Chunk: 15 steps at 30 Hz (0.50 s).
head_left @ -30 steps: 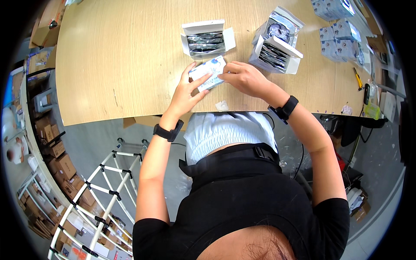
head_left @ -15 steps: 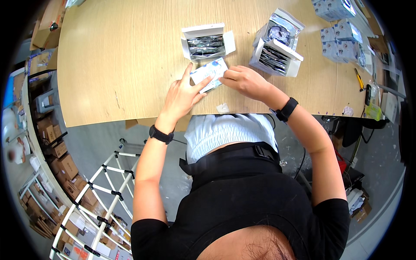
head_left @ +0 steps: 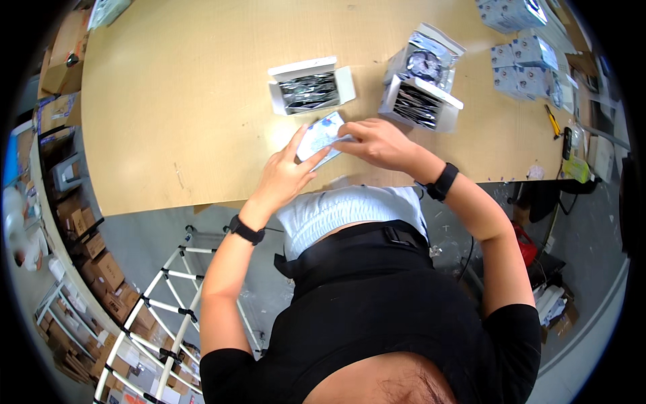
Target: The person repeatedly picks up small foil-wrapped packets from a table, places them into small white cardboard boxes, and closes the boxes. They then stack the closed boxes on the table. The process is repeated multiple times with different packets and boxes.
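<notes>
A small white box with blue print lies slanted near the table's front edge. My left hand grips it along its left and lower edges, thumb and fingers on opposite sides. The fingers of my right hand are pinched together at the box's right end, covering that end. Just beyond stands an open white carton, packed with dark, shiny flat packets. To the right is a second open white carton with similar packets.
Behind the right carton, another open box holds a round dark item in clear wrap. Several blue-and-white boxes are stacked at the right. A yellow cutter lies near the table's right edge. A white tube rack stands at lower left.
The whole view has shifted, so the table and cartons sit lower in the picture. My right fingers have moved slightly inward over the box's right end; the left hand keeps its grip.
</notes>
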Each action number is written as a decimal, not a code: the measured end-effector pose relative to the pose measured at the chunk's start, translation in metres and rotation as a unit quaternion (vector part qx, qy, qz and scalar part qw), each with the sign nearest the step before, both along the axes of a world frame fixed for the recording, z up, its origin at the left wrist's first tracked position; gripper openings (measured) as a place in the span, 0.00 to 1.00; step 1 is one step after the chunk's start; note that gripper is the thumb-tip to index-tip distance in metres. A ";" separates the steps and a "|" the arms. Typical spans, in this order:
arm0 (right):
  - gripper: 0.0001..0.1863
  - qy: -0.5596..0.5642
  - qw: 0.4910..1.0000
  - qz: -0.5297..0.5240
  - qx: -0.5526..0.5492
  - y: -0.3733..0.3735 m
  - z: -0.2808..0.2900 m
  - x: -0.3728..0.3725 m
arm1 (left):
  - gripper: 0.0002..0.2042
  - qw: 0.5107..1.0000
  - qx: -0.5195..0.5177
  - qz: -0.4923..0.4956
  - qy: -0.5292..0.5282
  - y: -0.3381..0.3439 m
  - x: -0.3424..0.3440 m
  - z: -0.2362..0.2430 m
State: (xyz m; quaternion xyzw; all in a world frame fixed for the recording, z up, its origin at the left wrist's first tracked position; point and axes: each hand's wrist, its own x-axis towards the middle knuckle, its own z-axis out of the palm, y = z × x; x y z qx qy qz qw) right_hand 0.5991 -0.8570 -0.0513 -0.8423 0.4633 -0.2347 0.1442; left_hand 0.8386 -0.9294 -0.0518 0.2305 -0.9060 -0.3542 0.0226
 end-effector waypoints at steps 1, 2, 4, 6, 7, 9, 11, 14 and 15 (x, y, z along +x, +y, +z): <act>0.13 -0.001 1.000 0.012 -0.004 0.000 0.000 0.000 | 0.30 1.000 -0.029 -0.008 0.009 0.000 0.003 -0.006; 0.13 -0.003 1.000 0.023 -0.007 -0.001 0.000 -0.001 | 0.31 0.998 -0.057 -0.016 0.018 0.001 0.005 -0.011; 0.13 0.024 0.998 0.042 -0.029 -0.002 0.002 0.002 | 0.31 0.997 -0.071 -0.021 0.029 -0.001 0.004 -0.015; 0.10 0.034 0.996 0.054 -0.057 -0.002 0.003 0.006 | 0.31 0.995 -0.085 -0.030 0.032 -0.001 0.003 -0.016; 0.08 0.040 0.996 0.057 -0.062 -0.001 0.001 0.006 | 0.31 0.995 -0.091 -0.036 0.031 0.001 0.004 -0.015; 0.06 0.052 0.994 0.067 -0.069 0.001 -0.003 0.007 | 0.30 0.990 -0.134 -0.048 0.024 0.000 0.004 -0.016; 0.05 0.043 0.993 0.071 -0.088 0.002 -0.003 0.011 | 0.29 0.977 -0.207 -0.058 0.013 0.000 0.005 -0.016; 0.06 0.049 0.989 0.080 -0.116 -0.001 -0.007 0.014 | 0.27 0.949 -0.307 -0.062 0.047 -0.002 0.005 -0.020; 0.06 0.046 0.988 0.081 -0.125 0.001 -0.010 0.015 | 0.26 0.947 -0.310 -0.065 0.055 0.000 0.007 -0.023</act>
